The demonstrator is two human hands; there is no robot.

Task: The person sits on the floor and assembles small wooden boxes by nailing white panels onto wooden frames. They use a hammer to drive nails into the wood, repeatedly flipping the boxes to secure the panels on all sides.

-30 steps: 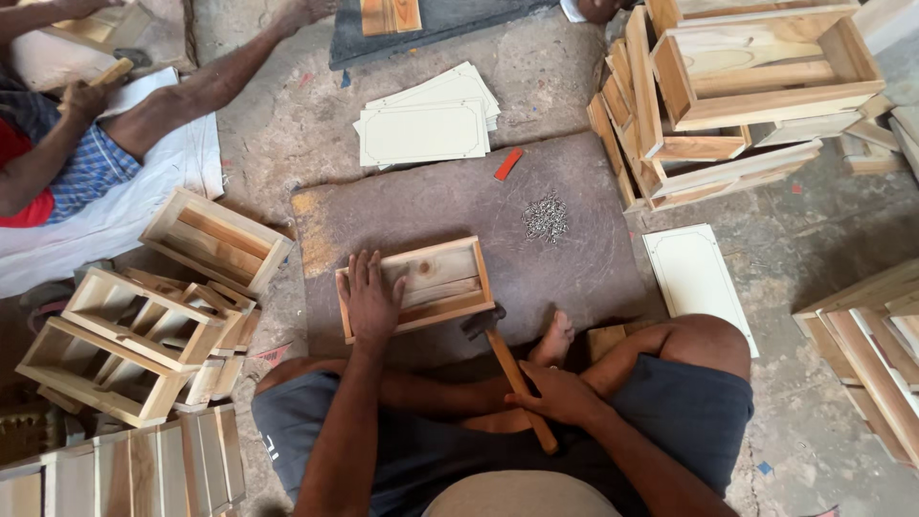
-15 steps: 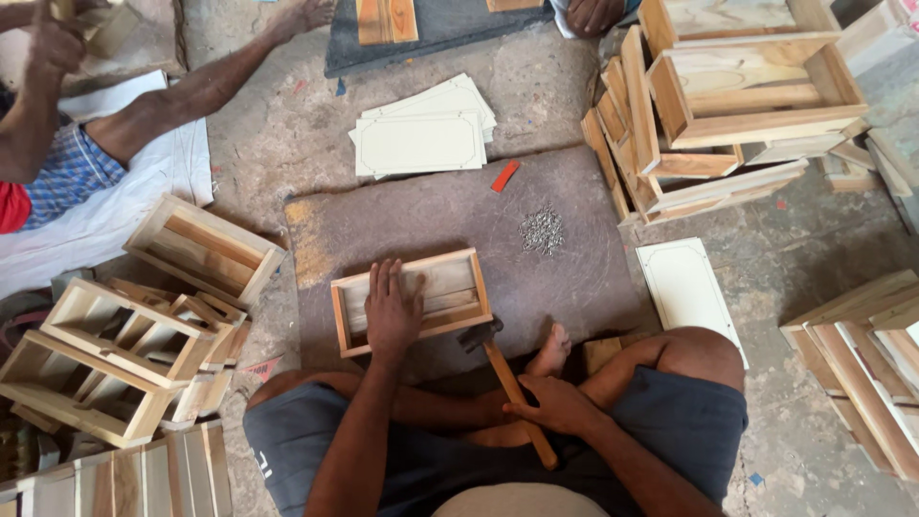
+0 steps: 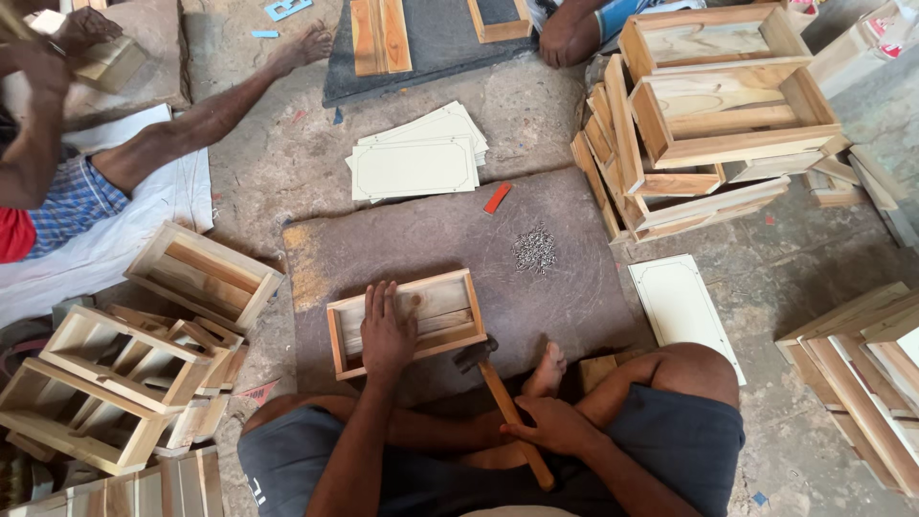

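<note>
I sit cross-legged on the floor at a dark stone slab [image 3: 574,306]. My left hand [image 3: 386,331] lies flat, fingers spread, on the left part of a small open wooden box [image 3: 450,314] that rests on the slab. My right hand [image 3: 555,424] grips the wooden handle of a hammer [image 3: 500,394] low over my lap; its dark head [image 3: 475,353] sits just off the box's front right corner. A small heap of nails [image 3: 534,249] lies on the slab beyond the box.
Finished wooden boxes are stacked at the right [image 3: 713,124] and at the left [image 3: 144,354]. Pale flat panels [image 3: 416,158] and a red marker [image 3: 497,198] lie beyond the slab, one panel [image 3: 683,308] beside my knee. Another person [image 3: 57,182] sits at the left, legs stretched out.
My view has shifted slightly. The hammer has come forward, its head now close to the box's corner. My left hand stays pressed on the box.
</note>
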